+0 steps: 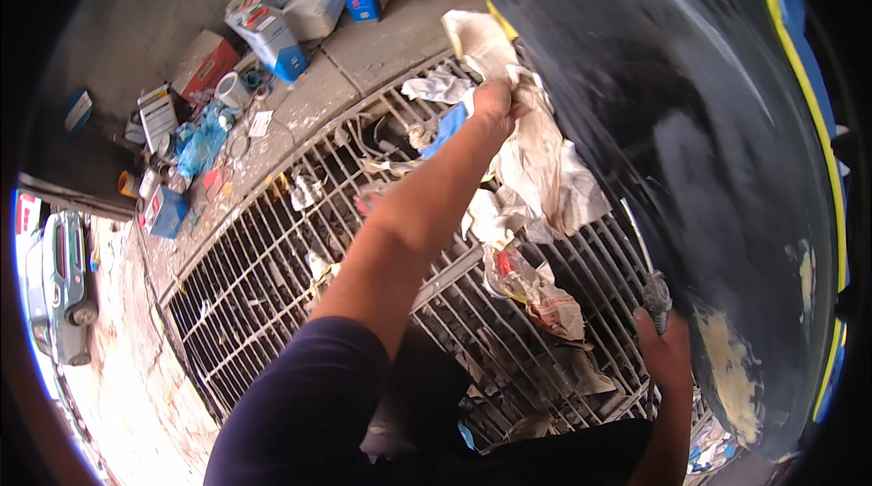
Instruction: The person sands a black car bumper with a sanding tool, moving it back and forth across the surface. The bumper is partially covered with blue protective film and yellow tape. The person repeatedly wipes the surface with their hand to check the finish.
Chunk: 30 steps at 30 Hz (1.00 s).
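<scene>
My left hand (496,106) is closed around a long crumpled sheet of off-white paper (535,145), part of it sticking up past my fist. My right hand (666,353) holds a thin metal tube tool (657,298), which looks like an air blow gun; its shiny bent tip points up and away. Right beside both hands stands a dark, sanded vehicle body panel (702,166), with a patch of beige filler (729,367) low down. Yellow masking tape (807,84) runs along its far edge.
Beneath me lies a metal floor grating (272,295), with crumpled paper scraps (538,295) and a blue rag (446,128) on it. Tin cans (266,36), a blue plastic bag (204,135) and rubbish line the wall. A car (65,288) is outside at far left.
</scene>
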Motion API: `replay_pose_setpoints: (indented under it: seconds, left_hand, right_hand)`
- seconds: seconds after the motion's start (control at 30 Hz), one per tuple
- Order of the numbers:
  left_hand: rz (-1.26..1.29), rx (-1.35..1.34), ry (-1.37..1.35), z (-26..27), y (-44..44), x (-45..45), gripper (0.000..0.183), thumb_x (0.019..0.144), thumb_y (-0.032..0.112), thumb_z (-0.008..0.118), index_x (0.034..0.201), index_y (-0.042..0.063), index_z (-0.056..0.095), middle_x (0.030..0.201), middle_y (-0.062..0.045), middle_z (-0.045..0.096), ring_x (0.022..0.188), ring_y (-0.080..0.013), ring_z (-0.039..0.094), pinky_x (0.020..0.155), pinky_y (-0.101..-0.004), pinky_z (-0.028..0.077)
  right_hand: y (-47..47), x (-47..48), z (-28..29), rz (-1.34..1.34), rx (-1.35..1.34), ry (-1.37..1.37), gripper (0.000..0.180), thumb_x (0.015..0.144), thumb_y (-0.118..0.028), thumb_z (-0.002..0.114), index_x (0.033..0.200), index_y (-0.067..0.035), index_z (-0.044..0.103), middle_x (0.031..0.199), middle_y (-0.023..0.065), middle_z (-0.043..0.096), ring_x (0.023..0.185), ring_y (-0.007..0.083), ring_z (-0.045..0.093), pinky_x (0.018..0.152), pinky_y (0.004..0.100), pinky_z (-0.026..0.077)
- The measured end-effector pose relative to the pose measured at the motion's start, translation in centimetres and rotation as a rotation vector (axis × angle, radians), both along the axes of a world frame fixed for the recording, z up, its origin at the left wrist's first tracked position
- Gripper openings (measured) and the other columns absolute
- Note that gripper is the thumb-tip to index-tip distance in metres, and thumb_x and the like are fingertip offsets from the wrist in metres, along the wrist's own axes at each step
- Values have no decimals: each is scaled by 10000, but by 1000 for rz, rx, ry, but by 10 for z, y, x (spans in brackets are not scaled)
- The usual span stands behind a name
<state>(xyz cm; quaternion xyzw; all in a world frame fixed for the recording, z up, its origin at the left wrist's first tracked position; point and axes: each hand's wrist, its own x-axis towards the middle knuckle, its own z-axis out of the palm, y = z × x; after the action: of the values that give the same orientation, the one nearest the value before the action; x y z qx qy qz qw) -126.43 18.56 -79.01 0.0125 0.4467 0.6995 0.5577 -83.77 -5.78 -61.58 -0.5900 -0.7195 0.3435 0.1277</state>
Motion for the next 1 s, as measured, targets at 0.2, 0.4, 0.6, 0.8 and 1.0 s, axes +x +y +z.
replay_pose_setpoints:
  seconds: [0.2, 0.4, 0.6, 0.8, 1.0]
  left_hand:
    - [222, 412, -255, -3, 0, 22, 163, 1134, 169, 574, 1239, 70, 652, 1077, -81, 721, 932, -252, 698, 973, -496, 631]
    - [77, 442, -125, -4, -9, 16, 283, 1200, 222, 452, 1249, -4, 614, 1130, -196, 729, 1120, -336, 761, 1011, -481, 647]
    - [96, 411, 31, 1, 0, 16, 247, 1162, 43, 453, 1308, -52, 628, 1216, -212, 737, 1034, -326, 789, 889, -449, 699]
    - [55, 59, 358, -13, 16, 35, 119, 1042, 90, 733, 959, 6, 753, 793, -46, 691, 616, -132, 589, 591, -317, 535]
    - [-207, 45, 1373, -28, 13, 47, 208, 1052, 196, 631, 1149, 94, 785, 967, -139, 798, 884, -384, 739, 933, -537, 569]
  right_hand:
    - [-2, 17, 12, -50, -103, -82, 398, 1036, -290, 757, 1265, 33, 714, 1007, 214, 764, 898, 265, 717, 915, 408, 570]
    - [1, 19, 4, -20, -124, -81, 406, 1033, -302, 753, 1246, 41, 717, 1029, 253, 780, 946, 375, 770, 905, 445, 578]
    - [0, 20, 6, 28, -67, -40, 324, 1036, -260, 752, 1164, 37, 728, 875, 143, 721, 827, 200, 640, 814, 398, 562]
    - [-7, 28, 6, -37, -68, -9, 221, 1042, -208, 736, 1011, 3, 678, 736, 24, 591, 724, 99, 498, 675, 348, 489]
    - [-5, 32, 0, 5, -26, -10, 207, 1049, -194, 725, 982, -9, 662, 733, -2, 554, 723, 94, 480, 667, 341, 475]
